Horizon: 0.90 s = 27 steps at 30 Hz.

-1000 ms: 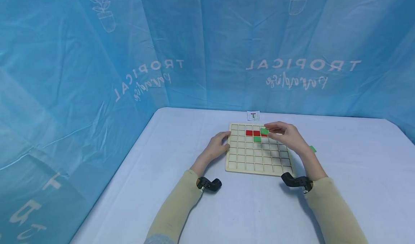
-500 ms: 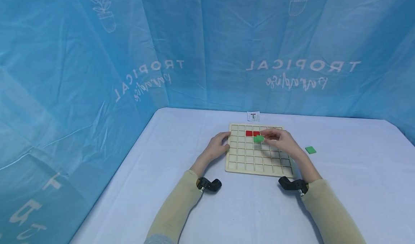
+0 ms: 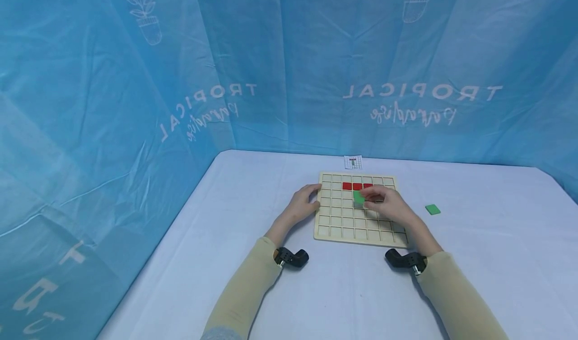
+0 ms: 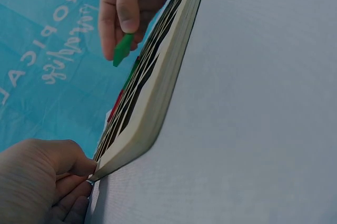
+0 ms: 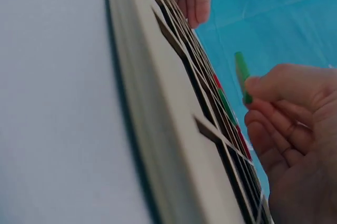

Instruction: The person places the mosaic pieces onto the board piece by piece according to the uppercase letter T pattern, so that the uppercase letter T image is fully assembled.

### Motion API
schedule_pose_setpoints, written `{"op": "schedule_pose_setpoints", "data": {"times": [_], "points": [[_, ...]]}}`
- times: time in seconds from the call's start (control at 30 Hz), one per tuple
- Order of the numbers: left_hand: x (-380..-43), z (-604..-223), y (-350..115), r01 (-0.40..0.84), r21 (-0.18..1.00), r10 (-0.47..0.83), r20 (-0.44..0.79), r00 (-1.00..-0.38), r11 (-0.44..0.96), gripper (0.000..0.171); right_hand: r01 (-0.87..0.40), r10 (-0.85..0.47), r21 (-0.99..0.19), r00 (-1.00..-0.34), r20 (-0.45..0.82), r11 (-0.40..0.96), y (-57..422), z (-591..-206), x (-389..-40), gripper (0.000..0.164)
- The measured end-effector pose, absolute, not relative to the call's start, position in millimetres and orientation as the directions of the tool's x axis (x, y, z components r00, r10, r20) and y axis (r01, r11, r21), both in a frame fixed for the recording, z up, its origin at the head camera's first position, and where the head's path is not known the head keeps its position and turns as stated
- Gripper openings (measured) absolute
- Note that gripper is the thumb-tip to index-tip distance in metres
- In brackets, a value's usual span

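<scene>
My right hand point(image 3: 388, 205) pinches a green square tile point(image 5: 241, 76) between thumb and fingers, above the wooden grid board point(image 3: 336, 219). The tile hovers over the column below the middle red tile. Another green tile, set in the board just under the red row, is mostly hidden by it in the head view. Red tiles point(image 3: 346, 186) lie in a row near the board's far side. My left hand point(image 3: 300, 203) holds the board's left edge, its thumb and fingers against the rim in the left wrist view.
A loose green tile point(image 3: 432, 209) lies on the white tablecloth point(image 3: 496, 229) right of the board. Behind the board is a small printed card point(image 3: 352, 162) with a red and green grid pattern. A blue printed curtain point(image 3: 289, 79) hangs behind and to the left.
My right hand has moved left and nearer with its green tile, from over the right end of the red row to below its middle. My left hand stays put.
</scene>
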<state>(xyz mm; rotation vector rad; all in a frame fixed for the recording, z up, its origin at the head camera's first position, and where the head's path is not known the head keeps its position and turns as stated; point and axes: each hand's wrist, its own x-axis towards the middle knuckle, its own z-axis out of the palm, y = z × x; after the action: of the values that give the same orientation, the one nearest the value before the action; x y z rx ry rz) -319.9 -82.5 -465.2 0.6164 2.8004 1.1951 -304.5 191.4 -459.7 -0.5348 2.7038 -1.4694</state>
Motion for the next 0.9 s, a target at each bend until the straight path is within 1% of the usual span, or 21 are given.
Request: {"op": "schedule_pose_setpoints", "data": {"times": [0.27, 0.5, 0.9], "points": [[-317.5, -463.6, -82.2, 0.335, 0.702, 0.368, 0.112, -0.923, 0.628, 0.055, -0.355, -0.326, -0.786, -0.923, 0.207, 0.506, 190.3, -467.9, -303.6, 0.03], [-317.0, -463.9, -81.5, 0.337, 0.7, 0.367, 0.114, -0.923, 0.629, 0.054, -0.421, -0.36, -0.721, -0.899, 0.249, 0.55, 189.5, -469.7, -302.9, 0.03], [-319.6, -464.9, -82.3, 0.35, 0.692, 0.373, 0.126, -0.919, 0.631, 0.055, -0.446, -0.371, -0.705, -0.888, 0.271, 0.552, 190.9, -470.1, -304.7, 0.03]]}}
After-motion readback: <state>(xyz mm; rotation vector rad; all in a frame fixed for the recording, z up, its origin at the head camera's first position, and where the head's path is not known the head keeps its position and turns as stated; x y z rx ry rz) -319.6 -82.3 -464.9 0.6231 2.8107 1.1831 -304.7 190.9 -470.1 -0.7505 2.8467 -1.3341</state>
